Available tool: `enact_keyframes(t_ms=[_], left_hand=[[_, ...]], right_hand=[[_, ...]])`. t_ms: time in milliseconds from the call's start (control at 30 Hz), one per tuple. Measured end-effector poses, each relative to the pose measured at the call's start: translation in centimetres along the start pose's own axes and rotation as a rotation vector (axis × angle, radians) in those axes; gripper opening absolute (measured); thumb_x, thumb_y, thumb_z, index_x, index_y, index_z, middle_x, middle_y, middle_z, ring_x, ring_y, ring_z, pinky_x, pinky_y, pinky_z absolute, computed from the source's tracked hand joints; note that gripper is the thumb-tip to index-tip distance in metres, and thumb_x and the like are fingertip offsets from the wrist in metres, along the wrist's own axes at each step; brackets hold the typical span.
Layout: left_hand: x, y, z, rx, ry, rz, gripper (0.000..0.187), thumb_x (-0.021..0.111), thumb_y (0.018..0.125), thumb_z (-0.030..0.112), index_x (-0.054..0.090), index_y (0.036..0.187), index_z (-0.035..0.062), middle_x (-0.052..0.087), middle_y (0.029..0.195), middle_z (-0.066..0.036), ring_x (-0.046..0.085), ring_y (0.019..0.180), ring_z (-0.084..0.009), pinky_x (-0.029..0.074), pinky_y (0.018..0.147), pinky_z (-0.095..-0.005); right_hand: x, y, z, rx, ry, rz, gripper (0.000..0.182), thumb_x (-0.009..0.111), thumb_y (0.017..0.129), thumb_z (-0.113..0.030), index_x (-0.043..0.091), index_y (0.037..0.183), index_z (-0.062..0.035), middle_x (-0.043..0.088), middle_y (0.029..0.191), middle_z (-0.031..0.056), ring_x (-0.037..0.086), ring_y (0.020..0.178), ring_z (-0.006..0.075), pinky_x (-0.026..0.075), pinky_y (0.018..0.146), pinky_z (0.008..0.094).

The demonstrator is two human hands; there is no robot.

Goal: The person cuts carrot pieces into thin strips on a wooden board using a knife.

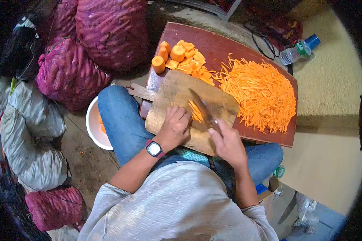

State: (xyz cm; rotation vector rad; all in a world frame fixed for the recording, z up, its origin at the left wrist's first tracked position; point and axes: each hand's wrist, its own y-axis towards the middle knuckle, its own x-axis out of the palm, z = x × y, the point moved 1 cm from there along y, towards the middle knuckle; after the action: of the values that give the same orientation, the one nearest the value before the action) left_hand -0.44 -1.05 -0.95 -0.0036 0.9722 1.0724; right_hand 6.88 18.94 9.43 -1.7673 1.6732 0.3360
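My right hand is closed around the handle of a knife, whose blade points up and left over the wooden cutting board. Beside the blade lies a small stack of carrot pieces, partly cut into thin strips. My left hand rests on the board with curled fingers, the fingertips pressed against the left side of that stack. Its palm and thumb are mostly hidden. Just beyond the board sit sliced carrots and several thick carrot chunks. A large heap of carrot strips spreads to the right.
The board lies on a low red table over my lap. A white basin with carrot pieces stands by my left knee. Purple mesh sacks and white sacks line the left. A plastic bottle lies beyond the table's right corner.
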Motion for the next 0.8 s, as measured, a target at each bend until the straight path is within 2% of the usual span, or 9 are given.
enact_keyframes(t_ms=[133,200,233,333,400,433,567,633,800], left_hand=[[0.1,0.7,-0.9,-0.039,-0.040,0.104,0.013,0.077,0.081,-0.002,0.071,0.092,-0.0013,0.063,0.092,-0.016,0.060,0.091,-0.0376,0.049,0.083,-0.0476],[-1.0,1.3,-1.2,-0.139,-0.078,0.265,0.006,0.076,0.085,-0.003,0.072,0.089,-0.0007,0.067,0.088,-0.016,0.062,0.086,-0.0380,0.051,0.079,-0.0477],[-1.5,1.5,-1.2,-0.132,-0.078,0.261,0.006,0.076,0.085,-0.003,0.072,0.089,-0.0007,0.067,0.088,-0.016,0.062,0.086,-0.0380,0.051,0.079,-0.0477],[-2.4,1.8,-1.2,-0.272,-0.092,0.303,0.006,0.078,0.085,-0.004,0.073,0.086,0.0002,0.069,0.087,-0.015,0.066,0.087,-0.0367,0.052,0.079,-0.0450],[-1.9,1.5,-1.5,-0.247,-0.072,0.276,0.006,0.079,0.085,-0.003,0.074,0.086,0.0011,0.069,0.087,-0.015,0.066,0.087,-0.0366,0.051,0.080,-0.0460],[-1.6,1.5,-1.6,-0.222,-0.057,0.254,0.007,0.080,0.085,-0.001,0.074,0.085,0.0019,0.069,0.087,-0.014,0.065,0.088,-0.0365,0.050,0.081,-0.0471],[-0.7,1.2,-1.2,-0.137,0.073,0.160,0.008,0.082,0.084,0.002,0.074,0.085,0.0038,0.068,0.087,-0.013,0.064,0.088,-0.0361,0.048,0.081,-0.0486],[0.0,0.9,-1.7,-0.107,0.090,0.154,0.011,0.082,0.082,0.003,0.072,0.087,0.0058,0.065,0.089,-0.011,0.061,0.090,-0.0350,0.044,0.083,-0.0489],[0.0,1.2,-1.6,-0.122,0.128,0.097,0.010,0.083,0.083,0.007,0.076,0.090,0.0070,0.066,0.091,-0.010,0.061,0.094,-0.0337,0.042,0.087,-0.0483]], right_hand=[[-0.1,-1.3,1.6,-0.059,-0.004,0.022,0.032,0.066,0.107,-0.022,0.062,0.131,-0.0012,0.073,0.099,0.0326,0.072,0.098,0.0544,0.058,0.080,0.0544],[0.8,-1.7,1.4,-0.070,0.088,-0.075,0.032,0.068,0.105,-0.018,0.066,0.131,0.0011,0.072,0.096,0.0290,0.074,0.089,0.0449,0.057,0.080,0.0458],[1.1,-1.6,1.5,-0.071,0.093,-0.068,0.032,0.068,0.105,-0.018,0.066,0.131,0.0011,0.072,0.096,0.0290,0.074,0.089,0.0449,0.057,0.080,0.0458],[1.5,-0.6,1.9,-0.072,0.010,-0.130,0.034,0.068,0.105,-0.018,0.066,0.133,0.0012,0.073,0.100,0.0302,0.074,0.094,0.0479,0.057,0.082,0.0490],[0.3,0.2,2.4,-0.104,-0.097,-0.090,0.035,0.067,0.106,-0.026,0.064,0.132,-0.0022,0.074,0.101,0.0339,0.072,0.097,0.0548,0.057,0.081,0.0596],[-0.4,0.7,3.3,-0.105,-0.095,-0.082,0.035,0.067,0.106,-0.026,0.064,0.132,-0.0022,0.074,0.101,0.0339,0.072,0.097,0.0548,0.057,0.081,0.0596],[-4.4,2.9,6.7,-0.147,-0.152,0.153,0.033,0.066,0.106,-0.025,0.065,0.129,-0.0013,0.072,0.096,0.0342,0.072,0.093,0.0550,0.057,0.078,0.0595],[-6.8,3.5,8.2,-0.043,-0.249,0.307,0.033,0.066,0.107,-0.025,0.065,0.129,-0.0008,0.072,0.093,0.0332,0.073,0.091,0.0537,0.057,0.077,0.0583],[-10.4,3.8,8.7,-0.006,-0.119,0.486,0.039,0.070,0.105,-0.024,0.064,0.135,0.0004,0.074,0.094,0.0310,0.075,0.091,0.0506,0.058,0.077,0.0562]])
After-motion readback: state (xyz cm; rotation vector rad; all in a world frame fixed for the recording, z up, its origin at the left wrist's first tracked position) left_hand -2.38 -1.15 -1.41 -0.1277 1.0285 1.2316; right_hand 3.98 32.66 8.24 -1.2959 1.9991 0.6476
